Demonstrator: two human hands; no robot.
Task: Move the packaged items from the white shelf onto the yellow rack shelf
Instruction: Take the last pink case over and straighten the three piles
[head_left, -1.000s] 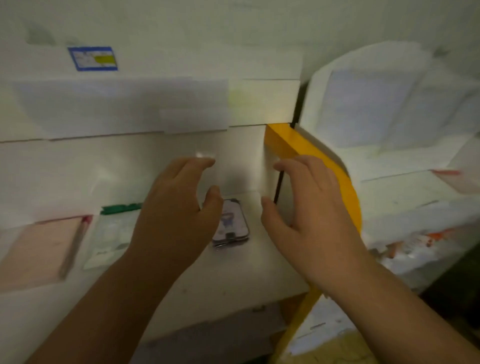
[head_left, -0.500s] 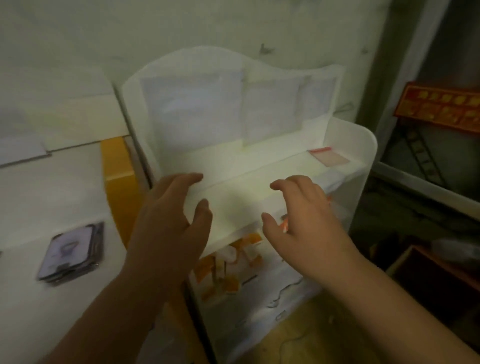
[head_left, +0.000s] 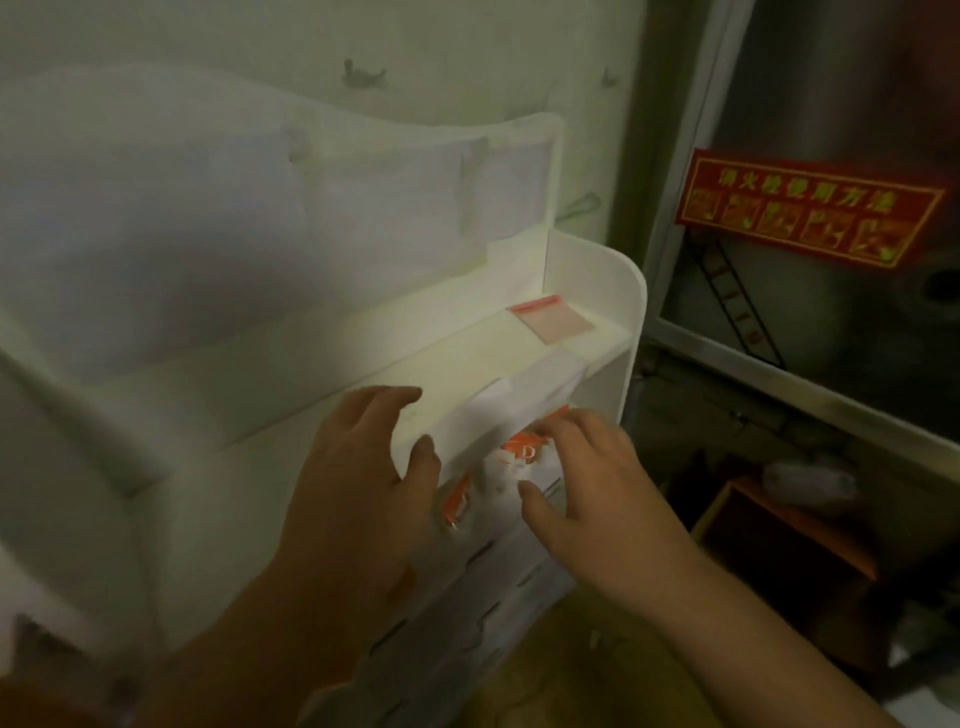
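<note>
The white shelf (head_left: 291, 374) fills the left and middle of the view. A small clear packet with a red strip (head_left: 550, 318) lies on its top board at the far right. On the lower level, just under the board's front edge, sit white packaged items with orange print (head_left: 511, 457). My left hand (head_left: 358, 483) hovers at the board's front edge, fingers spread and holding nothing. My right hand (head_left: 576, 473) reaches in over the orange-printed packets with fingers loosely bent; no grip shows. The yellow rack is out of view.
A red sign with yellow writing (head_left: 808, 208) hangs on a dark metal panel at the right. A brown open box (head_left: 795, 535) stands on the floor at the lower right. The shelf's side wall (head_left: 597, 291) rises beside the red-strip packet.
The view swung right from the yellow rack and its dark packet to the white shelf. Both hands came forward and down toward the lower level's orange-printed packets.
</note>
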